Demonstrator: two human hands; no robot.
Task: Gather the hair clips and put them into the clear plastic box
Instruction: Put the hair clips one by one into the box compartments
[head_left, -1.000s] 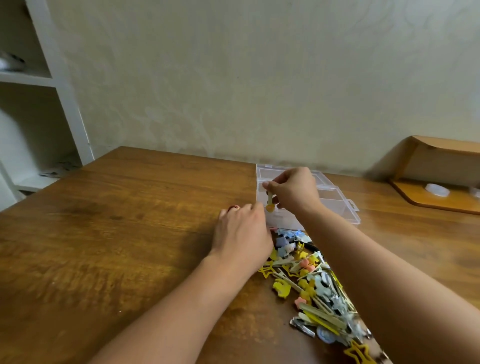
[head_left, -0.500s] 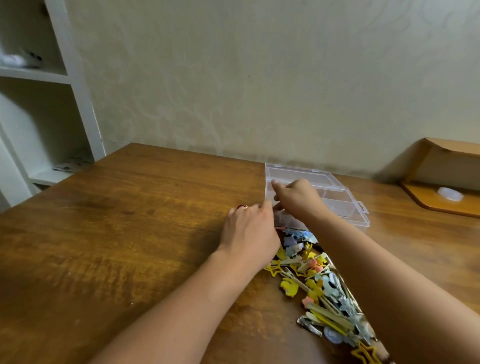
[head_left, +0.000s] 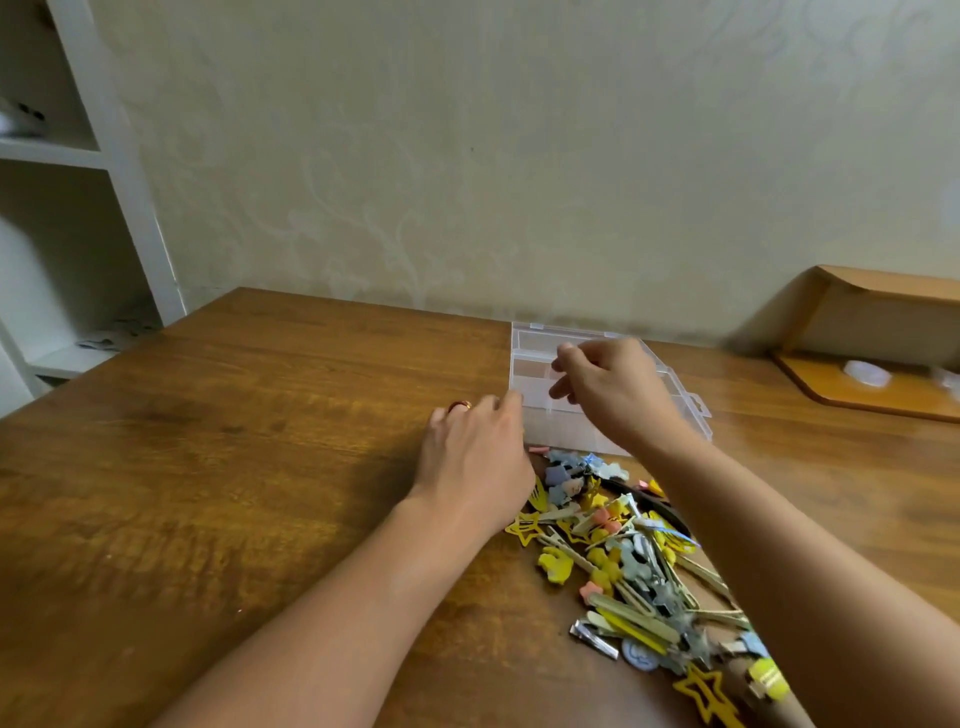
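Writing shows nowhere we look. Box (head_left: 535, 358) sits half hidden behind our loosely curled, empty right hand (head_left: 613, 389); left hand (head_left: 475, 457) rests relaxed beside it; clips (head_left: 618, 545) heap nearby on the tabletop (head_left: 234, 467).

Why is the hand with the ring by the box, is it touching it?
Cannot tell. In the head view the left hand reaches the clear plastic box corner, fingertips hidden.
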